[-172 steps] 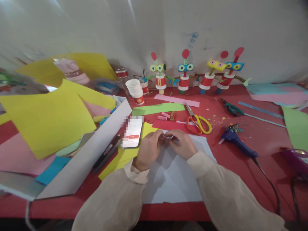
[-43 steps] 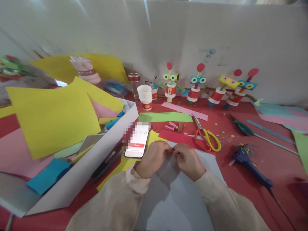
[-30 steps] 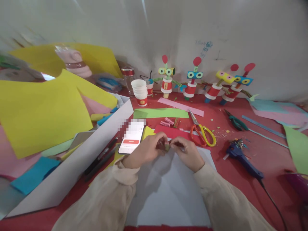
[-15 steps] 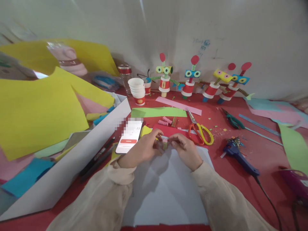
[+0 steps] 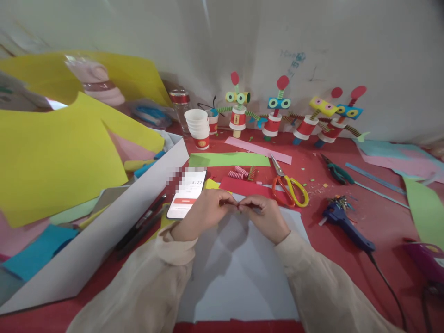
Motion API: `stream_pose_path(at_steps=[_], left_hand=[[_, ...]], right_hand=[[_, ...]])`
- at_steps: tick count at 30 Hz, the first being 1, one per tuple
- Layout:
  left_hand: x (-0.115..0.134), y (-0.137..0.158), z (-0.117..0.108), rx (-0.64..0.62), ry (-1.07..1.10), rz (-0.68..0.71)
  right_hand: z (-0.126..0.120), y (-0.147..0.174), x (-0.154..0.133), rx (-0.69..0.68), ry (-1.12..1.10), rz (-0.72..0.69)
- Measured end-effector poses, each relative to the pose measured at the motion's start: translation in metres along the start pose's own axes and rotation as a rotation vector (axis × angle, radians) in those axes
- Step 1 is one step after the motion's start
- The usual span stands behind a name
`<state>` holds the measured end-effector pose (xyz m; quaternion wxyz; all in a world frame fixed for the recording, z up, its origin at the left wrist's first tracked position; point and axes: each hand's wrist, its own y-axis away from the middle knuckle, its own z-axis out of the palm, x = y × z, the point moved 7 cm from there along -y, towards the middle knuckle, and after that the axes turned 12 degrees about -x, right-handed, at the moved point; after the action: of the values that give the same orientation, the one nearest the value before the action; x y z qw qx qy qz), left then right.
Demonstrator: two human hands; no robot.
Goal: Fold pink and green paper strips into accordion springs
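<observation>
Above the white board (image 5: 243, 277), my left hand (image 5: 217, 208) and my right hand (image 5: 265, 215) meet, thumbs and forefingers pinched tip to tip. A tiny green edge of a small paper strip (image 5: 240, 212) peeps out between the fingertips; the fingers hide the rest of it. Just beyond my hands lies a red paper sheet (image 5: 243, 186). Folded paper springs (image 5: 242, 172) in pink and green-brown rest behind it. Right of these are scissors (image 5: 287, 182) with red and yellow handles, blades pointing away.
A phone (image 5: 185, 196) lies by my left wrist, beside a white box (image 5: 138, 212) of coloured paper. Stacked paper cups (image 5: 197, 129) and several paper-cup figures (image 5: 237, 118) stand at the back. On the right are pliers (image 5: 336, 171) and a blue glue gun (image 5: 348, 229) with its cord.
My fingertips have come together from slightly apart. The small pink and green paper piece that showed between them is now almost covered.
</observation>
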<state>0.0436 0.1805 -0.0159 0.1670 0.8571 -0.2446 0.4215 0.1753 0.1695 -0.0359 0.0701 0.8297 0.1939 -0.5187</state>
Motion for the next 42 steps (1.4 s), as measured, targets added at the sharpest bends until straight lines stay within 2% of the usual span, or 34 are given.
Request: stream_pose_path(at_steps=[5, 16, 24, 29, 34, 42], left_hand=[[-0.003, -0.002, 0.004, -0.018, 0.023, -0.016], [-0.011, -0.005, 0.013, -0.028, 0.041, -0.034], [-0.001, -0.004, 0.013, -0.029, 0.025, -0.012], [-0.002, -0.002, 0.016, -0.067, 0.011, -0.045], [0.006, 0.000, 0.019, -0.113, 0.005, 0.008], [0.010, 0.000, 0.018, -0.082, -0.095, 0.089]], right_hand=[[0.000, 0.000, 0.000, -0.018, 0.070, 0.009], [0.004, -0.003, 0.001, -0.102, 0.051, 0.055], [0.005, 0.000, 0.001, -0.109, 0.024, 0.001], [0.003, 0.004, -0.005, -0.130, 0.034, -0.021], [0.005, 0.009, -0.014, -0.207, 0.084, -0.068], [0.002, 0.009, -0.021, -0.195, 0.264, -0.053]])
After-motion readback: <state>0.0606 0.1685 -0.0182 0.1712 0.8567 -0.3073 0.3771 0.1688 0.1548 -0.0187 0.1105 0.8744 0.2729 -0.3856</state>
